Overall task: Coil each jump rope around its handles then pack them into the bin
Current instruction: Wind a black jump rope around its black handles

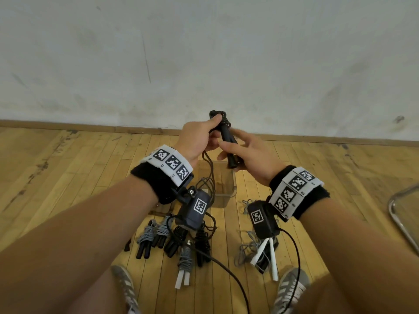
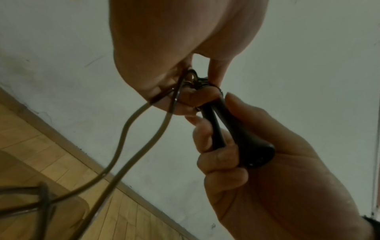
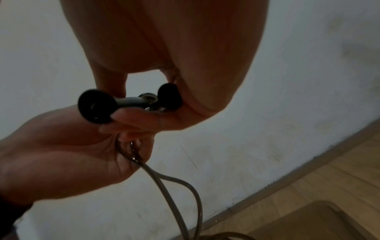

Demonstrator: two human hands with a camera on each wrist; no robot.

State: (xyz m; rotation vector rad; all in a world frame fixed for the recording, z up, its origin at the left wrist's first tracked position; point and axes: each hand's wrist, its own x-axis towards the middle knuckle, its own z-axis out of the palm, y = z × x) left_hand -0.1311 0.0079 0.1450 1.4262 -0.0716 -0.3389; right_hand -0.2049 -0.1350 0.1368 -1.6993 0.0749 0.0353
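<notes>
while both hands' fingers curled round 2 black handles (image 1: 229,141) w/ cord: 4 coiled ropes (image 1: 172,241) on floor, 1 bin (image 1: 224,191)

The bin (image 1: 223,196) mouth is crossed by hanging rope (image 1: 209,175); coiled ropes (image 1: 172,241) crowd the floor (image 1: 68,177) at 6 o'clock.

— Any words, brands or numbers legible here?

— None. The white bands on the left wrist (image 1: 172,163) and right wrist (image 1: 294,191) carry only black-and-white square marker codes (machine patterns, not letters), with tiny marks beside them too small to read. Each wrist camera (image 1: 195,207) bears one such code as well.

— And the two wrist views?

— Nothing written shows in either — no label, no sign.
</notes>
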